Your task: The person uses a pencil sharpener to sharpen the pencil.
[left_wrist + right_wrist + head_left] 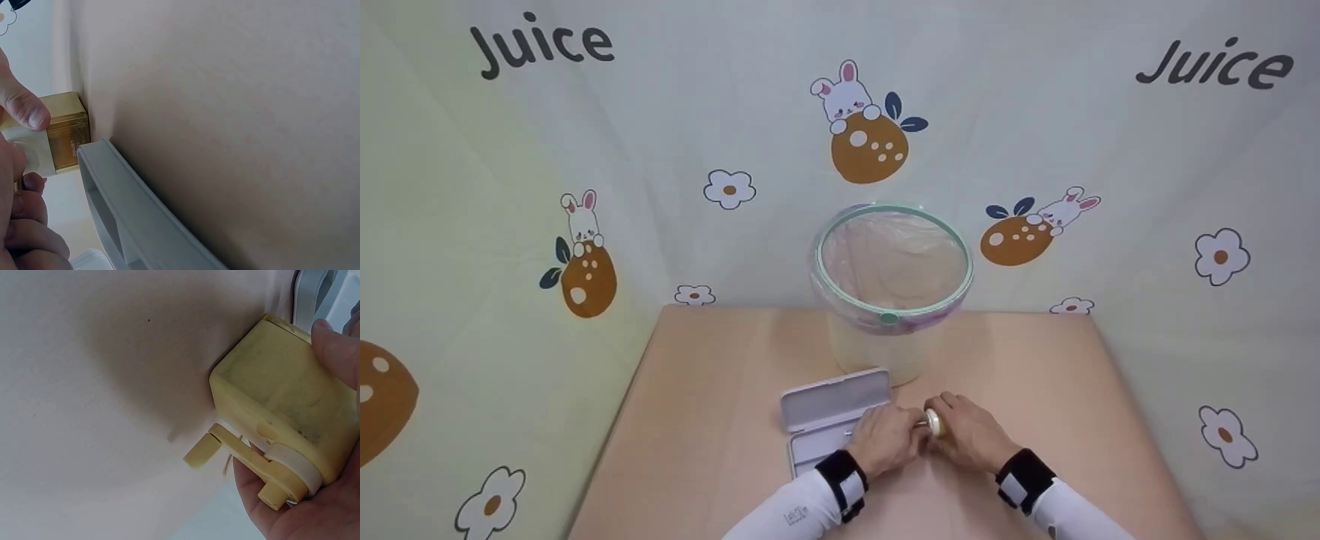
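From my remote seat I see the yellow crank pencil sharpener (pixel 270 377) gripped in the right hand (pixel 971 435), thumb across its body, while the left hand (pixel 889 435) has its fingers curled round a thin pencil-like stick (pixel 922 424) that meets the sharpener just beyond the fingertips. I judge the body hard, light and rather slick, so I would hold its broad sides, off the crank (pixel 242 450); the stick seems stiff but snappable, best pinched near the sharpener. Only the right wrist view shows me the crank, by that palm; only the left wrist view gives small lettering near the thumb. The head view alone shows the whole open pencil case (pixel 837 397) beside the left fingers.
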### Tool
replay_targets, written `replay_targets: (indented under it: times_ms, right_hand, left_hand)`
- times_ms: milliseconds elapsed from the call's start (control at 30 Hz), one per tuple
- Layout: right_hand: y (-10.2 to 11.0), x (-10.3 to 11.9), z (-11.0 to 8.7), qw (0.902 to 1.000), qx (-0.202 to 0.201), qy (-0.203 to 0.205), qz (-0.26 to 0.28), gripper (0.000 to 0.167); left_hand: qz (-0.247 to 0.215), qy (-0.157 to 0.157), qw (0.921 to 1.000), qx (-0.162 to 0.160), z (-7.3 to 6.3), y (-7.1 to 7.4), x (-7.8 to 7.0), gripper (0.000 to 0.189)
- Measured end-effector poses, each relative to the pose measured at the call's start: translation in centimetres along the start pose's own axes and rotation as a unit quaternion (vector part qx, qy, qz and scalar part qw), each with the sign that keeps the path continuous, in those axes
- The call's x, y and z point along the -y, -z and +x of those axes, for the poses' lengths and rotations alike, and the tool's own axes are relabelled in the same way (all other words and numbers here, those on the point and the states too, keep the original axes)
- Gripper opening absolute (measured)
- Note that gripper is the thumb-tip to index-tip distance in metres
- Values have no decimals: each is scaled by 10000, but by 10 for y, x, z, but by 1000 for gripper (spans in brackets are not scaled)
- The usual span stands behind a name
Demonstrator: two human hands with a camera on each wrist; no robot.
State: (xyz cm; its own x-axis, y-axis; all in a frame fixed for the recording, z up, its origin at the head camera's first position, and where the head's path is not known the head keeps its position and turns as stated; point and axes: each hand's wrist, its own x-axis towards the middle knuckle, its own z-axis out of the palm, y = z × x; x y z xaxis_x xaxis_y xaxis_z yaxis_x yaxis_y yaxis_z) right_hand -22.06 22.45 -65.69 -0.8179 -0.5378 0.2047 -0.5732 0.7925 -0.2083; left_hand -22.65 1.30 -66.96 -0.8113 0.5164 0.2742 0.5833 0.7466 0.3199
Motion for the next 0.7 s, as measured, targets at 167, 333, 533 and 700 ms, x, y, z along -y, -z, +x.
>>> replay_targets:
  times_ms: [167,333,533,700]
  right_hand:
    - [0,0,1,9999,-101,77,-30,48]
    - [0,1,1,9999,-110,105,-36,45]
    - [0,1,1,9997,-153,153,-75,42]
    - [0,1,1,9997,-148,168,-99,42]
  left_hand:
    - [31,39,10000,19,0,1,0,18]
    - [72,4,10000,-6,-1,0,1,20]
    - [110,114,9999,8,-2,3,3,28]
    - [262,386,9989,70,-4,5,6,50]
